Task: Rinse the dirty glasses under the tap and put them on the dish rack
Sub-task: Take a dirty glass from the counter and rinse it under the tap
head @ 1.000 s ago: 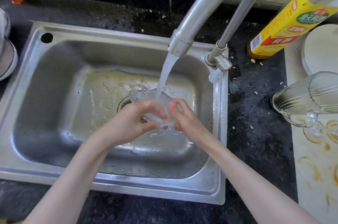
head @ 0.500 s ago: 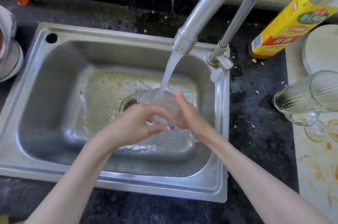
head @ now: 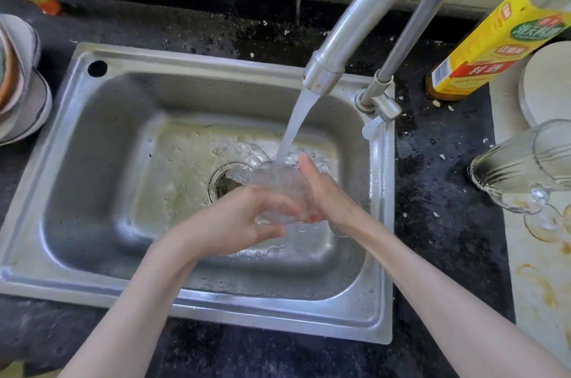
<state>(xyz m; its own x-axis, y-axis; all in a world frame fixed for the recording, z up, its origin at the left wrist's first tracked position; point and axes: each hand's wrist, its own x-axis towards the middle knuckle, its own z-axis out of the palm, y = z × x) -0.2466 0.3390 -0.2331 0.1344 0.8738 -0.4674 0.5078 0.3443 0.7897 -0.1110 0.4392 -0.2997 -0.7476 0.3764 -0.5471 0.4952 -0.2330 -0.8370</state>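
Under the running tap (head: 324, 74), over the steel sink (head: 102, 142), the left hand (head: 238, 226) is curling round the clear glass (head: 278, 189) while the right hand (head: 324, 189), which was gripping a second ago, is now laying straightened fingers along its side, rubbing. Rinsing is under way; another glass (head: 522, 167) is waiting on the counter.

Water pours from a curved steel tap (head: 346, 47) onto a clear glass (head: 278, 189) held over a stainless sink (head: 92, 167), its drain (head: 227, 183) just left of the hands. The left hand (head: 238, 223) curls around the near side of the glass; the right hand (head: 324, 192) lies against its far side, fingers extended into the stream. On the counter at right, 1 stemmed glass (head: 522, 167) lies tipped beside a yellow-labelled bottle (head: 482, 47). Stacked bowls (head: 18, 81) sit at left.
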